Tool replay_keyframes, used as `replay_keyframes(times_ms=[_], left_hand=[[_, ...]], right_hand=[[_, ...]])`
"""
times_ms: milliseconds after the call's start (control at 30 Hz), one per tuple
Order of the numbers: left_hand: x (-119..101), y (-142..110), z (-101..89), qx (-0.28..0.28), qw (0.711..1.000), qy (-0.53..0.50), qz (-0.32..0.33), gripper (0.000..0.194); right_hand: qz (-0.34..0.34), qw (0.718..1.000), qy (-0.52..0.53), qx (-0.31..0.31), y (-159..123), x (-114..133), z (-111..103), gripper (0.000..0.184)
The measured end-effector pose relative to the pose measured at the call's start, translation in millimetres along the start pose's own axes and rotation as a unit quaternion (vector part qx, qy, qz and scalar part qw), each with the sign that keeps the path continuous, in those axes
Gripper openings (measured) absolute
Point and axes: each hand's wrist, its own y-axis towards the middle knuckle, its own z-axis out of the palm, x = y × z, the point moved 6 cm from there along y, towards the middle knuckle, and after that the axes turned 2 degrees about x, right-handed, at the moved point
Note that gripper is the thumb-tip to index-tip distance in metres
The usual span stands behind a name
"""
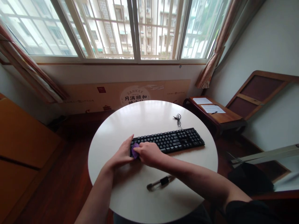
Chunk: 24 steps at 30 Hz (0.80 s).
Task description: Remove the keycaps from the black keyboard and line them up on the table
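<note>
A black computer keyboard (173,141) lies slightly angled on a round white table (130,193). My left hand (121,154) braces the keyboard's left end, its thumb at the near edge and its fingers at the far side. In the closed fingers of my right hand (149,152) is a soft purple piece (135,151), pressed against the leftmost keys. Whether it is gel or cloth I cannot tell. Nearer to me, a slim brush-like tool (158,183) with a dark tip and a black band lies partly hidden under my right forearm.
The keyboard's bundled cable (178,120) rests behind it on the table. To the right, a wooden side table (219,118) bears paper sheets (213,109) and a pen. A large printed box panel (105,93) stands below the barred window.
</note>
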Motion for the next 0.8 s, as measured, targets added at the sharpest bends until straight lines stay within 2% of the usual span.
replay_keyframes(times_ms=[67,133,200,300,367,400,467,500,533,600,700,800], left_hand=[[0.3,-0.4,-0.5,-0.002,1.0,0.003,0.002,0.109],[1.2,0.1,-1.0,-0.001,1.0,0.007,-0.003,0.113],[1.9,0.9,-1.5,0.005,1.0,0.012,-0.01,0.116],[2.8,1.9,-1.8,0.014,1.0,0.018,-0.018,0.118],[3.6,2.4,-1.1,0.02,0.999,0.018,-0.022,0.118],[3.7,2.6,-0.7,0.022,0.999,0.016,-0.022,0.118],[2.4,3.0,-0.2,0.025,0.999,0.011,-0.021,0.117],[0.7,3.0,-0.4,0.024,0.999,0.007,-0.02,0.116],[-1.5,2.8,-1.0,0.022,1.0,0.003,-0.021,0.115],[-8.1,1.4,-3.1,0.017,0.999,-0.004,-0.031,0.113],[-27.1,-5.0,-9.3,-0.022,0.999,-0.004,-0.048,0.105],[-59.7,-21.1,-15.7,-0.121,0.992,0.004,-0.045,0.08]], right_hand=[[-0.012,1.0,0.004,0.007,1.8,7.8,5.2,0.021],[0.005,1.0,0.002,0.007,-11.7,-12.2,3.1,0.025],[0.059,0.998,-0.009,-0.002,-39.3,-56.8,-5.1,0.033],[0.175,0.984,-0.038,-0.008,-103.8,-147.5,-20.5,0.042],[0.312,0.947,-0.078,0.004,-159.3,-212.4,-30.0,0.045],[0.359,0.929,-0.092,0.012,-185.7,-237.9,-34.2,0.044],[0.415,0.902,-0.114,0.023,-227.6,-271.5,-41.7,0.042],[0.423,0.899,-0.113,0.022,-240.2,-278.8,-44.9,0.041],[0.421,0.901,-0.107,0.01,-246.6,-279.7,-48.0,0.04],[0.379,0.922,-0.068,-0.029,-240.7,-262.8,-51.3,0.04],[0.233,0.967,0.058,-0.081,-200.0,-201.7,-44.5,0.043],[0.082,0.982,0.158,-0.062,-156.0,-130.8,-28.3,0.043]])
